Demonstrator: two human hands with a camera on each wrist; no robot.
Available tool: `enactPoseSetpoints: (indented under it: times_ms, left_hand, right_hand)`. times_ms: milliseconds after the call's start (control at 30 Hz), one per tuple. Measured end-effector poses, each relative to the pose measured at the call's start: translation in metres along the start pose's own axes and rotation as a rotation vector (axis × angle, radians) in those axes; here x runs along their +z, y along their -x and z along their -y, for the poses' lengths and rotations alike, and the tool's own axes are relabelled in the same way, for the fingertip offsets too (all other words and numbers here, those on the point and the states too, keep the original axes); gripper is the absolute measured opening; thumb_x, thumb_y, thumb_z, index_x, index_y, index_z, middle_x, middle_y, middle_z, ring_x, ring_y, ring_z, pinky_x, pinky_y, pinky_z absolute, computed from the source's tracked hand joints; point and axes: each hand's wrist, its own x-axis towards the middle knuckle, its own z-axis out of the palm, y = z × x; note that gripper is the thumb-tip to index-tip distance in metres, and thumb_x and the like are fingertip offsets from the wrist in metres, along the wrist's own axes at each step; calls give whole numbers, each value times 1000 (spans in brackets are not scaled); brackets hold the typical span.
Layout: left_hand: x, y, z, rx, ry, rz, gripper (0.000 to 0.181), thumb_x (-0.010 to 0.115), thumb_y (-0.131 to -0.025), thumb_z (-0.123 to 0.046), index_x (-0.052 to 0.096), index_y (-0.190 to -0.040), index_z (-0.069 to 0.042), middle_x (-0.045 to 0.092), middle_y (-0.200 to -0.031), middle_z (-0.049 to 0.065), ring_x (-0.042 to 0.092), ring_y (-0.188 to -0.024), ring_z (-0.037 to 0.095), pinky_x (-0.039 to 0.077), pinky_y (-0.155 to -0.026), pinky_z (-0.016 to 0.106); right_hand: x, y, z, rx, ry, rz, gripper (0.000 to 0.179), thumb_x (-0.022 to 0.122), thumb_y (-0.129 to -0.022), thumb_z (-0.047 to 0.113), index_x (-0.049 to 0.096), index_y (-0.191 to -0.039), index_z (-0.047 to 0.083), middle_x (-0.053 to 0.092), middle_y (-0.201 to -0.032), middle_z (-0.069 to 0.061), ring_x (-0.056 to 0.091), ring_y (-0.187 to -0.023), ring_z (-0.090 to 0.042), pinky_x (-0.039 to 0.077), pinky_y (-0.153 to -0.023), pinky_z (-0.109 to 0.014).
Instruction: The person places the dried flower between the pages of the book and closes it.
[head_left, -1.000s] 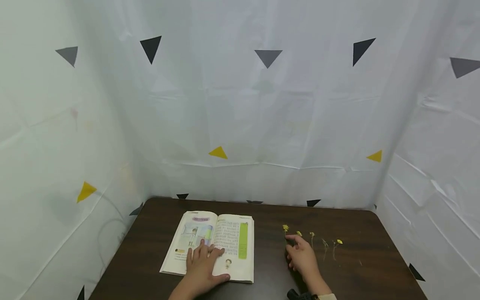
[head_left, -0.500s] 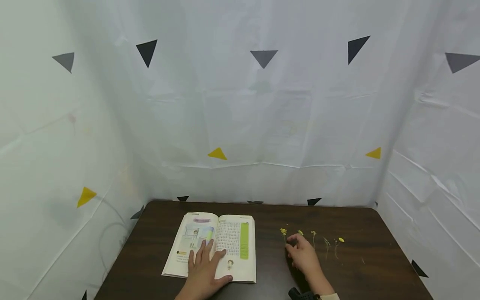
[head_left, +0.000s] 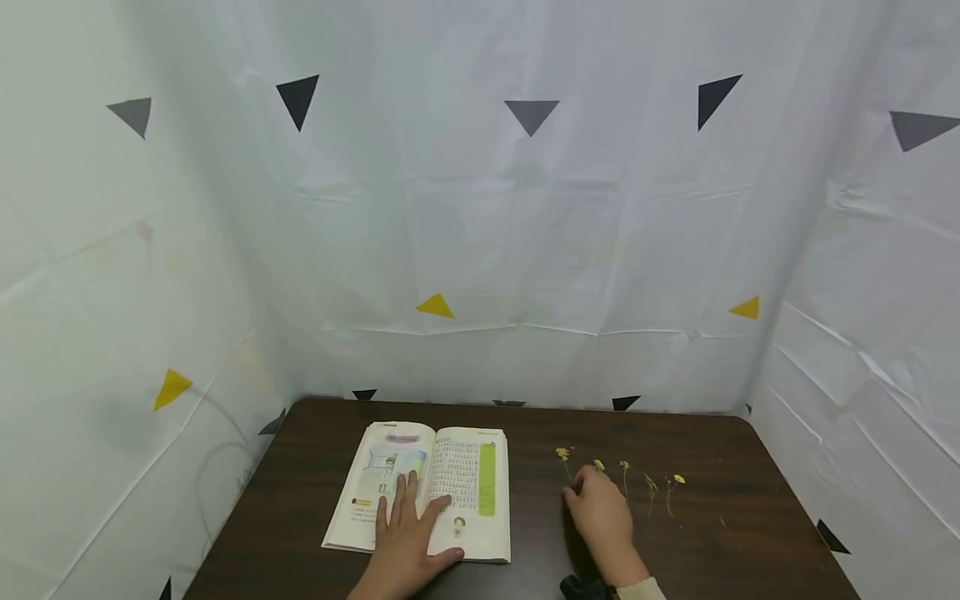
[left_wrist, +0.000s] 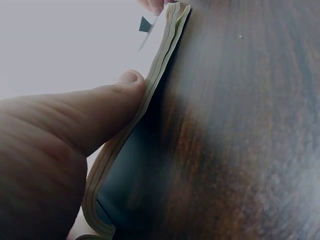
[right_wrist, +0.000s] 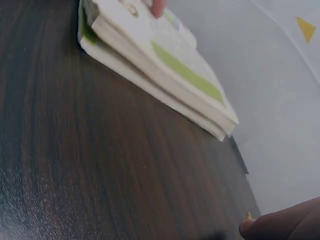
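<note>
An open book (head_left: 480,533) with printed, illustrated pages lies on the dark wooden table. Across its lower middle my left hand (head_left: 405,542) rests with fingers spread; in the left wrist view the thumb (left_wrist: 115,100) presses near the page edge. To the right of the book, my right hand (head_left: 600,512) has its fingers curled down at the stem of a small yellow flower (head_left: 562,455), seeming to pinch it. The fingertips are hidden beneath the hand in the head view. In the right wrist view only a fingertip (right_wrist: 252,227) shows, with a bit of yellow beside it.
Several thin-stemmed flowers lie in a row right of my right hand, among them a yellow one (head_left: 678,479) at the end and another (head_left: 624,467) nearer. White sheeting (head_left: 525,250) with coloured triangles hangs behind and beside the table (head_left: 735,517).
The leftmost flower has shifted a little left, away from the others, and its stem slants more. My right hand has turned and drawn its fingers in. My left hand stays on the book.
</note>
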Motion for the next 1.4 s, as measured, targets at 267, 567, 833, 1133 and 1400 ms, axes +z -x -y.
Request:
enactPoseSetpoints:
  times_ms: [267,567,833,1133,1400]
  left_hand:
    - [2,1,3,20,-67,12,90,74,-87,-79,53,-162,-35,15,-179,31,9,-168,52,10,-124,80]
    - [0,-1,1,25,-2,32,90,73,-87,-79,51,-163,-35,27,-181,16,4,-169,50,5,-123,83]
    - [2,-3,2,12,-17,5,90,74,-85,-81,54,-161,-37,6,-181,30,1,-169,53,7,-126,79]
    - [0,-1,2,1,-10,12,90,77,-84,-78,55,-160,-36,7,-181,31,2,-168,55,8,-125,80]
    - [-1,-1,3,-1,-7,14,89,76,-84,-79,55,-160,-37,6,-182,29,2,-168,54,8,-125,79]
  right_hand:
    - [6,0,3,15,55,17,15,81,-97,18,70,-97,7,70,-86,-5,68,-70,-23,57,-63,-45]
    - [12,-1,0,-18,100,-45,11,74,-95,9,70,-87,3,68,-80,-9,69,-68,-30,58,-60,-48]
    - [16,-5,3,-2,170,-27,29,73,-96,14,70,-107,-13,72,-92,-21,71,-81,-42,62,-70,-57]
    - [16,-4,0,4,153,11,26,75,-94,19,70,-97,-7,68,-82,-16,70,-71,-38,59,-64,-55]
    - [12,0,4,-20,84,2,29,75,-94,19,61,-72,7,61,-69,-8,59,-58,-25,50,-54,-47]
